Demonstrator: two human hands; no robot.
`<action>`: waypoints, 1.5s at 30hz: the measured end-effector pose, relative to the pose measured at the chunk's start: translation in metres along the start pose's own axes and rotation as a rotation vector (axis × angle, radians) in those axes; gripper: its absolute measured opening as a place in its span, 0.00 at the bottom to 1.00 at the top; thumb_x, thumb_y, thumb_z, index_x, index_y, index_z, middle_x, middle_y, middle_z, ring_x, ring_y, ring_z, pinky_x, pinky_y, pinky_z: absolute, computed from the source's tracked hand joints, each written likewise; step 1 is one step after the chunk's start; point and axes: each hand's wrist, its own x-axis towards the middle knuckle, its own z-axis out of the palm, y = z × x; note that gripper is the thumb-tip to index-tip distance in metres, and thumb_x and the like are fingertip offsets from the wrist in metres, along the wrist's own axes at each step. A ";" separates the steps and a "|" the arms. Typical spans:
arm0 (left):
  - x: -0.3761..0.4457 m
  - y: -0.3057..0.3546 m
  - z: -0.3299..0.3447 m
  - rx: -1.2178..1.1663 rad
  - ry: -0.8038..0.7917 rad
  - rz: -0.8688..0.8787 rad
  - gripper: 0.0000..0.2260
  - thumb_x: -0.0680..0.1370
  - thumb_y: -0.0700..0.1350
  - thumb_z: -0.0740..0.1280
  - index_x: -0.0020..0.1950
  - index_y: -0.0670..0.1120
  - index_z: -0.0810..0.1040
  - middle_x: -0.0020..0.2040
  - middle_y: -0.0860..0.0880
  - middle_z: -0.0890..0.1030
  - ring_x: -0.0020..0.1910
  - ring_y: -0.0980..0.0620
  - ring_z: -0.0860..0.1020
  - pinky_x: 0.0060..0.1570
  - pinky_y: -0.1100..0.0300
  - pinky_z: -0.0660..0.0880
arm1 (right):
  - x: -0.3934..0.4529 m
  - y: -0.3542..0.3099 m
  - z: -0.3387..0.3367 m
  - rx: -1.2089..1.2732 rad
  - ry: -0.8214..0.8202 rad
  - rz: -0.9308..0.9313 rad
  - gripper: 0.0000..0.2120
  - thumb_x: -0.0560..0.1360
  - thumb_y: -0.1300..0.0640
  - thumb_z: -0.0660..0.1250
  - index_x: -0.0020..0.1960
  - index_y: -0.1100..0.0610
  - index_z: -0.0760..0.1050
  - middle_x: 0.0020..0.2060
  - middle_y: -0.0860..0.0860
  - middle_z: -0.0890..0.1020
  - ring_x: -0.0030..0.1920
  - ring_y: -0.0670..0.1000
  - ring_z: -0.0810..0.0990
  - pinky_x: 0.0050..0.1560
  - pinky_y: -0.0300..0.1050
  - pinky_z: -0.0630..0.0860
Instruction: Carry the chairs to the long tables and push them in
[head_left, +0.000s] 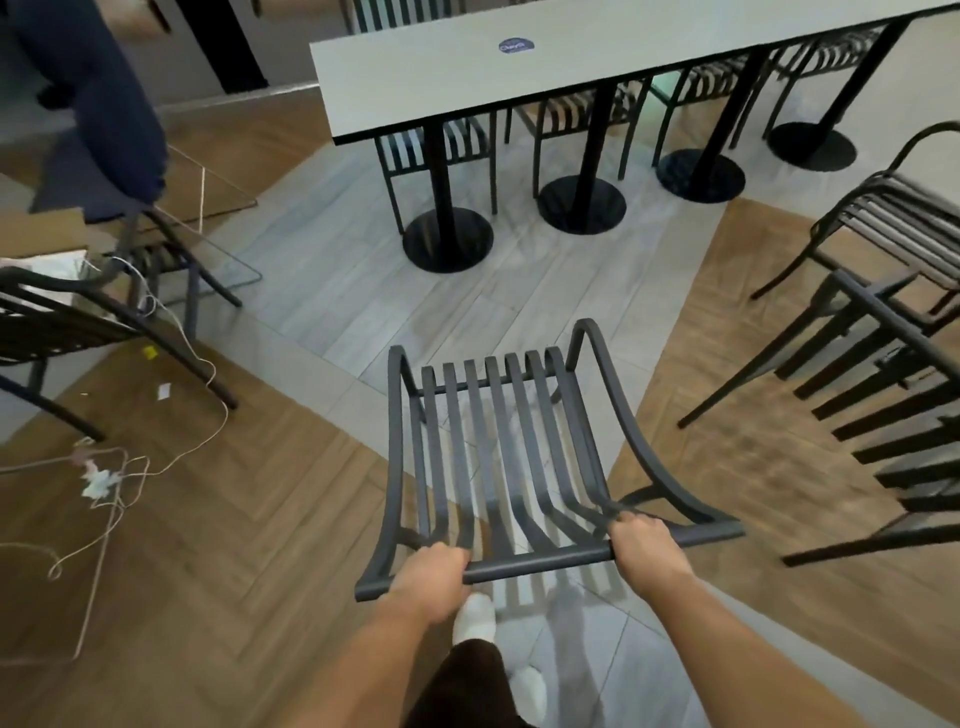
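Note:
A dark grey slatted metal chair (498, 452) hangs in front of me, its seat pointing toward the long table. My left hand (434, 574) grips the left part of its top back rail. My right hand (644, 545) grips the same rail further right. The long pale table (415, 78) on black pedestal legs stands ahead at the top of the view. Several matching chairs (566, 119) sit tucked under it on the far side.
Stacked chairs (883, 332) stand close on the right. Another chair (78, 322) and a person in dark blue (104, 104) are at the left. Loose strings and scraps (104, 478) lie on the wood floor at left. Black round table bases (447, 239) rest on grey tiles.

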 end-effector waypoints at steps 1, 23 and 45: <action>0.005 -0.005 -0.007 -0.006 -0.004 -0.007 0.13 0.82 0.46 0.66 0.66 0.52 0.79 0.57 0.48 0.83 0.54 0.47 0.82 0.59 0.50 0.79 | 0.007 -0.004 -0.007 0.000 -0.002 -0.002 0.16 0.80 0.66 0.59 0.64 0.56 0.77 0.62 0.55 0.78 0.64 0.56 0.77 0.65 0.48 0.70; 0.182 -0.070 -0.196 0.009 -0.021 -0.048 0.13 0.82 0.40 0.62 0.65 0.49 0.78 0.59 0.45 0.81 0.57 0.45 0.80 0.61 0.48 0.77 | 0.230 -0.017 -0.163 0.036 0.000 -0.021 0.17 0.80 0.66 0.58 0.63 0.55 0.78 0.60 0.53 0.80 0.59 0.54 0.80 0.63 0.48 0.74; 0.401 -0.047 -0.386 0.065 0.150 -0.290 0.14 0.82 0.39 0.63 0.66 0.51 0.78 0.57 0.47 0.81 0.55 0.46 0.81 0.55 0.51 0.77 | 0.498 0.058 -0.339 -0.069 0.052 -0.184 0.13 0.81 0.62 0.64 0.63 0.53 0.79 0.63 0.53 0.79 0.60 0.52 0.80 0.63 0.47 0.73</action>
